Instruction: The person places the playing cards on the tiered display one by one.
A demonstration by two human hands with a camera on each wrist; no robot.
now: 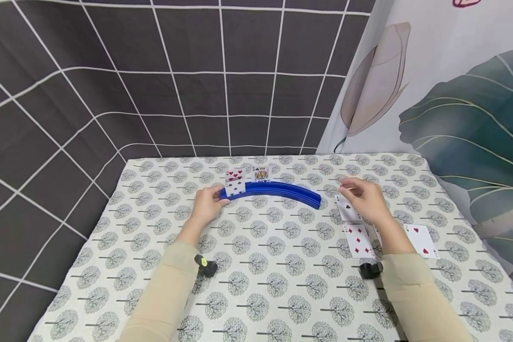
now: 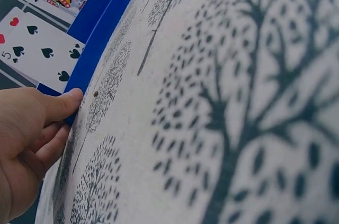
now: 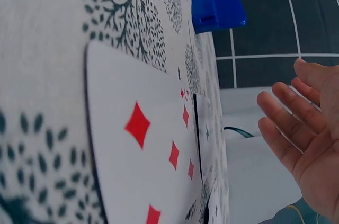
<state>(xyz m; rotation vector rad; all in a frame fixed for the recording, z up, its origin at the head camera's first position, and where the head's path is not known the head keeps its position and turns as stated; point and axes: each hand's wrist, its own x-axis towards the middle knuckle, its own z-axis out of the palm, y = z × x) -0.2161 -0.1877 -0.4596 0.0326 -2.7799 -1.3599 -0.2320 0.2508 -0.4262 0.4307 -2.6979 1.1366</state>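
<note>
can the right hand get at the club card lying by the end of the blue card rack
Probably yes: the right hand hovers open just above the club card, which lies flat on the tablecloth beside the blue card rack, nothing between them.

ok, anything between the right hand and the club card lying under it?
Nothing visible. The right hand hovers open just above the club card, which lies face up on the tablecloth beside the diamond card. The blue card holder sits off to its left.

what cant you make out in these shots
- Card under the right hand: head view, hand covers most of it.
- Left hand at the blue holder: head view, fingers hidden behind the hand.
- King's suit: head view, too small.
</note>
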